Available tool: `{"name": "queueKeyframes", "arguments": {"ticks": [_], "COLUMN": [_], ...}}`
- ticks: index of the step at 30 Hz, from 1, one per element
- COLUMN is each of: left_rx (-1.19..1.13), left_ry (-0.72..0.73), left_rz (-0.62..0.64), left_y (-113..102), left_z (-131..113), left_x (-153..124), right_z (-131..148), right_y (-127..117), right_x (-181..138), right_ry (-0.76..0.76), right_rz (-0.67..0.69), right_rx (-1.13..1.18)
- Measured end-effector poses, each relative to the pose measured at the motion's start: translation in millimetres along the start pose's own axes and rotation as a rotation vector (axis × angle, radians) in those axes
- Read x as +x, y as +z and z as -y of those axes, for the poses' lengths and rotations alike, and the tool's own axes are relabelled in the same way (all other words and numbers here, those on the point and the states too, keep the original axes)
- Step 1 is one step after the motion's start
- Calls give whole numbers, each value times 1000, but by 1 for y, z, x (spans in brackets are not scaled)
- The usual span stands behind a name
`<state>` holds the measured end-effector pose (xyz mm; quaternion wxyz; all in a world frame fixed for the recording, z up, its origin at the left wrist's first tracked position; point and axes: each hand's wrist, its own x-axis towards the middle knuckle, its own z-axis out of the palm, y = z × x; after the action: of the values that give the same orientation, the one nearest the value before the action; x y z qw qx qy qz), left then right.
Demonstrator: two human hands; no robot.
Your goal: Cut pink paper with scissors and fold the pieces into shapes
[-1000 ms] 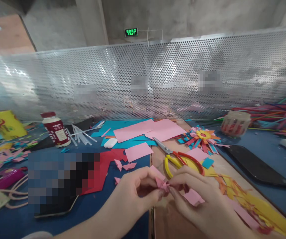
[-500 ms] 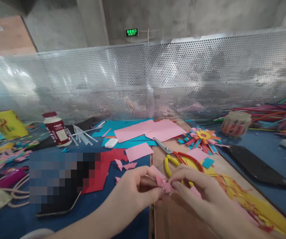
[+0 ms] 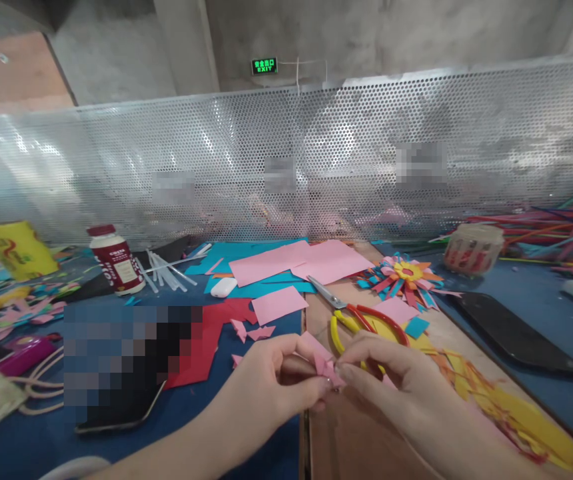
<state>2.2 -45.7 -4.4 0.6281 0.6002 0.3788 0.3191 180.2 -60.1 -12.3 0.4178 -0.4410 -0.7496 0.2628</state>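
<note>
My left hand (image 3: 274, 380) and my right hand (image 3: 391, 380) meet low in the middle, both pinching a small folded pink paper piece (image 3: 327, 369) between thumb and fingertips. The piece is held just above the table. Scissors with red and yellow handles (image 3: 354, 319) lie right behind my right hand. Small pink paper scraps (image 3: 249, 331) lie on the blue mat beyond my left hand.
Pink sheets (image 3: 299, 261) on blue paper lie at the back. A paper flower (image 3: 404, 275), a tape roll (image 3: 472, 248), a black phone (image 3: 509, 333), a glue bottle (image 3: 115, 260), red paper (image 3: 214, 337) and yellow offcuts (image 3: 506, 407) surround the hands. A perforated metal screen (image 3: 286, 153) closes the far side.
My hands have stayed together on the pink piece; the fingers shifted slightly, working it between the fingertips. Nothing else on the table moved.
</note>
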Motion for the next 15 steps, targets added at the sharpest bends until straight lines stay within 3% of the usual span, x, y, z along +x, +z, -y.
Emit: {"name": "queueKeyframes", "arguments": {"ticks": [7, 15], "left_rx": [8, 10], "left_ry": [-44, -63], "left_rz": [-12, 6], "left_y": [-1, 2], "left_z": [0, 3], "left_x": [-3, -4], "right_z": [-14, -9], "right_y": [10, 9], "right_x": [-6, -4], "right_ry": [-406, -529], "right_rz": [-237, -254], "right_rx": [-286, -392]}}
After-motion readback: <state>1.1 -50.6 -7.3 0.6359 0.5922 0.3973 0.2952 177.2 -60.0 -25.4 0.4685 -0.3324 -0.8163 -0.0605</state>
